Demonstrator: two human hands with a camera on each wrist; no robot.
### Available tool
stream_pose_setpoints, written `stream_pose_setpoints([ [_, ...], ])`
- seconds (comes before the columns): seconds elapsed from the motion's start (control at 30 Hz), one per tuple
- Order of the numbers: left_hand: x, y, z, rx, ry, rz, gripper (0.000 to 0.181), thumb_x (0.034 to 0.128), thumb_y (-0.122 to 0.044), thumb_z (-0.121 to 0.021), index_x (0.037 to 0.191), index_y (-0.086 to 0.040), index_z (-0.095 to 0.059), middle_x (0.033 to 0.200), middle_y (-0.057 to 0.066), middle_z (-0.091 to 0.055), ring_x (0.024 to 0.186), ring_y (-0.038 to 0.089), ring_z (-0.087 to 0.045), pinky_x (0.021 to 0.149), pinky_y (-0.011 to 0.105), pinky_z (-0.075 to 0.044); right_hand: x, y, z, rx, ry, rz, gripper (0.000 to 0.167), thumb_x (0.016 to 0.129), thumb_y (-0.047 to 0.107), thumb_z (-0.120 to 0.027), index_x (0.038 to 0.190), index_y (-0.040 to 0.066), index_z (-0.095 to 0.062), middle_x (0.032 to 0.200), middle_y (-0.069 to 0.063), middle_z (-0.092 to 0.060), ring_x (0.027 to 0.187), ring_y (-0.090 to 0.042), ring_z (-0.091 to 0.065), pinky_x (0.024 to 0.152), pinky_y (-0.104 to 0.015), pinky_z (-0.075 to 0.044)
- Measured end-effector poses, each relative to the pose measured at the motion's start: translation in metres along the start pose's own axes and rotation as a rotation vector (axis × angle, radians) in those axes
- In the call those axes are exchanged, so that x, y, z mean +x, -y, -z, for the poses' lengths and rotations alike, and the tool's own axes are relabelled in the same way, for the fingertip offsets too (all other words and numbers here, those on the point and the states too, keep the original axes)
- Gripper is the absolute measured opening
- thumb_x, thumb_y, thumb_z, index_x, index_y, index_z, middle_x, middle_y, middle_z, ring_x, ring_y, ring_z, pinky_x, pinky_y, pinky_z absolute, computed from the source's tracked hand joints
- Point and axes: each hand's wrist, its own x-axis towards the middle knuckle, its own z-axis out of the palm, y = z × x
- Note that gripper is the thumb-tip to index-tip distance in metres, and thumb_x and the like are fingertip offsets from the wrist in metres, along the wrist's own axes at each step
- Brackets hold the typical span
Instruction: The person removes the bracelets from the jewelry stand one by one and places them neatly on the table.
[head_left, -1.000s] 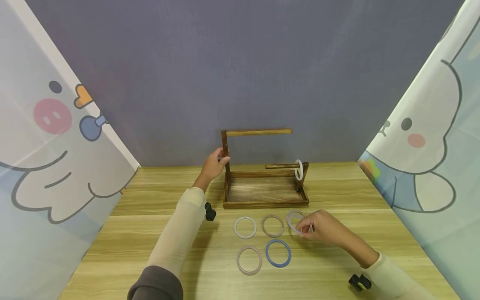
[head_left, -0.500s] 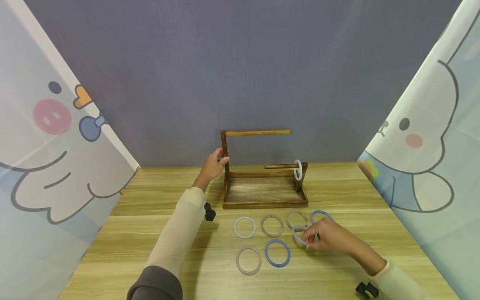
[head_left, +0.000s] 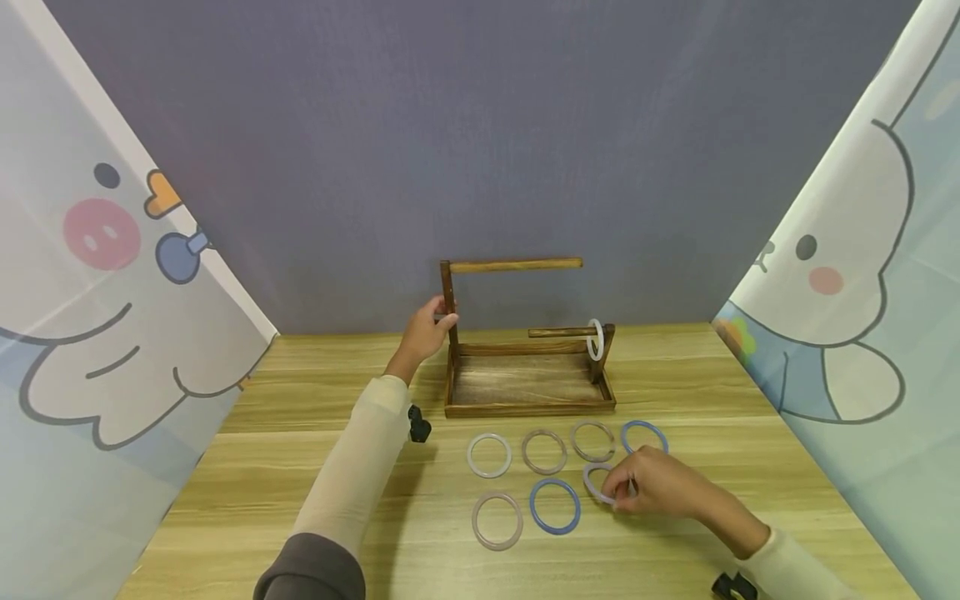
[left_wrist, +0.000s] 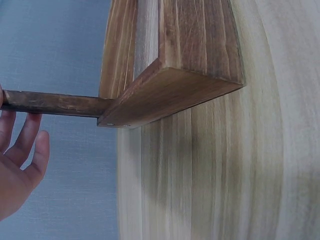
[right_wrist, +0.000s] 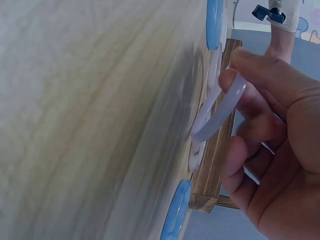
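Observation:
My left hand (head_left: 426,337) holds the left upright of a dark wooden bangle rack (head_left: 531,409), thumb in front and fingers behind. The left wrist view shows the fingers against that post (left_wrist: 60,103). A white bangle (head_left: 596,340) hangs on the rack's lower bar, near its right post. With thumb and fingertips, my right hand (head_left: 660,483) pinches a pale lavender bangle (right_wrist: 220,117), tilted close above the table. Around it lie a brown-grey bangle (head_left: 576,453), a blue bangle (head_left: 645,422) partly behind the hand, and another blue bangle (head_left: 533,507).
Further left on the wooden table (head_left: 300,500) lie a whitish bangle (head_left: 470,457), a brownish bangle (head_left: 525,452) and a pinkish bangle (head_left: 476,521). The rack's upper bar (head_left: 517,266) is bare. A grey backdrop (head_left: 495,167) stands behind, with printed cloths at both sides.
My right hand has drawn the lavender bangle back from the back row towards me and lowered it. The far right blue bangle has come into view. The left hand stays on the rack.

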Motion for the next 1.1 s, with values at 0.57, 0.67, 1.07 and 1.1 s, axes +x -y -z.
stream_pose_setpoints([
  [0.57,-0.0003,-0.0006,0.0005,-0.007,0.008,0.016,0.036,0.1072,-0.026,-0.054,0.141,-0.014,-0.053,0.136,0.013,-0.06,0.124,0.036,-0.06,0.102,0.056,-0.049,-0.0023,-0.0042,-0.0042,-0.016,0.035,-0.077,0.028,0.072,0.005,-0.085,0.075,0.027,-0.068,0.074,0.019,-0.059,0.067,0.007,-0.05,0.059,-0.016,-0.047],
  [0.67,-0.0001,-0.0005,0.0008,-0.01,0.007,0.017,0.036,0.107,-0.027,-0.055,0.141,-0.014,-0.054,0.135,0.013,-0.06,0.124,0.036,-0.06,0.102,0.056,-0.049,-0.003,-0.0041,-0.005,0.019,0.063,-0.075,0.028,0.071,0.002,-0.083,0.076,0.025,-0.069,0.074,0.016,-0.06,0.068,0.008,-0.05,0.058,-0.016,-0.047],
  [1.07,0.0006,0.0012,-0.0003,-0.001,0.008,0.012,0.037,0.1071,-0.025,-0.055,0.142,-0.015,-0.053,0.136,0.013,-0.06,0.124,0.036,-0.06,0.102,0.055,-0.05,-0.0006,-0.0019,-0.0104,0.068,0.154,-0.146,0.028,0.07,0.002,-0.085,0.076,0.022,-0.066,0.071,0.02,-0.053,0.065,0.009,-0.047,0.058,-0.016,-0.047],
  [1.1,0.0006,0.001,-0.0003,-0.002,0.009,0.014,0.036,0.107,-0.025,-0.055,0.142,-0.015,-0.053,0.136,0.013,-0.06,0.124,0.036,-0.06,0.101,0.055,-0.05,-0.0004,-0.0019,-0.0104,0.072,0.157,-0.149,0.028,0.07,0.003,-0.085,0.076,0.022,-0.066,0.071,0.02,-0.053,0.065,0.009,-0.047,0.058,-0.016,-0.047],
])
